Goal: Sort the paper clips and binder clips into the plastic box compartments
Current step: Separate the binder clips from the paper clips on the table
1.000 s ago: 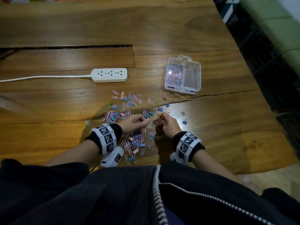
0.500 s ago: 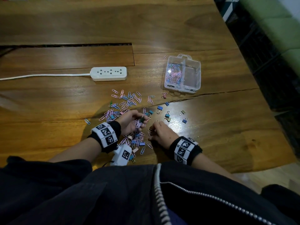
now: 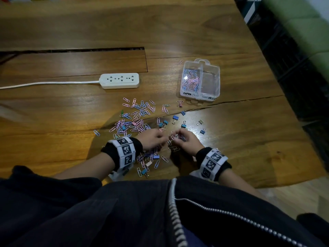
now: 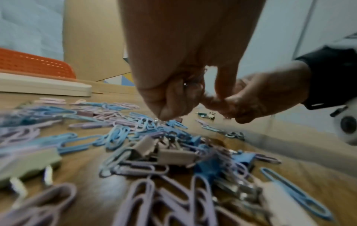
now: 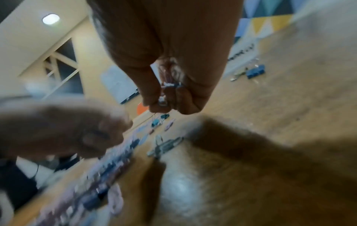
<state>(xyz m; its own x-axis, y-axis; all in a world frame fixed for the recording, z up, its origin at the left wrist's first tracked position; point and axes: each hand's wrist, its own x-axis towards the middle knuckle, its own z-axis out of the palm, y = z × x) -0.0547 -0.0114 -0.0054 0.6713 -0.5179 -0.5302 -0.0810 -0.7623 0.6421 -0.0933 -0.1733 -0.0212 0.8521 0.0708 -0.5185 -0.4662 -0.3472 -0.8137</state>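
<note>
**Paper clips half gathered, binder clips not yet boxed**

Both hands work low over the table (image 3: 53,122). The left hand (image 3: 153,139) has its fingers curled round a few clips picked from the pile (image 3: 137,118); the right hand (image 3: 187,141) pinches a small bunch of paper clips. The box (image 3: 200,96) sits at two o'clock from the hands, well apart. Its left compartment holds a layer of paper clips; the right one looks empty. Most of the job seems left: many pink and blue paper clips lie at eleven o'clock, more under the wrists, and binder clips (image 3: 175,118) are scattered at one o'clock. The table is glossy wood with a crack; a power strip (image 3: 119,80) lies at ten o'clock. Green seating stands far right.
</note>
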